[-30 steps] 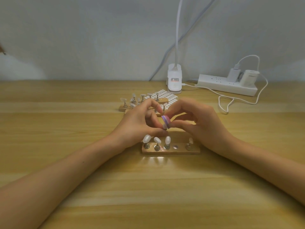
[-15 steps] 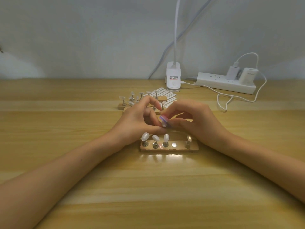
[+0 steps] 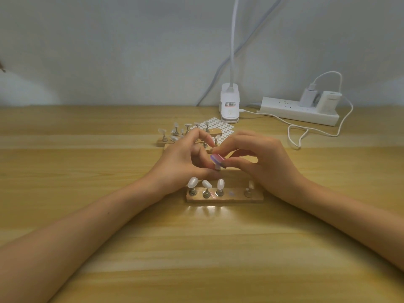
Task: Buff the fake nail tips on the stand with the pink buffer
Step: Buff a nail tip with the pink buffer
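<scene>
A small wooden stand (image 3: 225,198) lies near me with three white nail tips (image 3: 206,184) on metal pegs at its left, one bare socket, and one more peg at its right end. Just behind it, my right hand (image 3: 262,162) pinches the pink buffer (image 3: 216,159) between thumb and fingers. My left hand (image 3: 181,162) pinches a nail tip on its peg (image 3: 217,167), lifted off the stand, and the buffer lies against that tip. Most of the held tip is hidden by fingers.
Two more wooden stands with nail tips (image 3: 175,134) and a sheet of white adhesive dots (image 3: 220,127) lie behind my hands. A white clip lamp (image 3: 229,106), a power strip (image 3: 299,113) with chargers and a looping white cable (image 3: 299,136) sit at the back right.
The buffer has shifted a little over the held nail tip between the frames. Both hands stay in the same place above the stand.
</scene>
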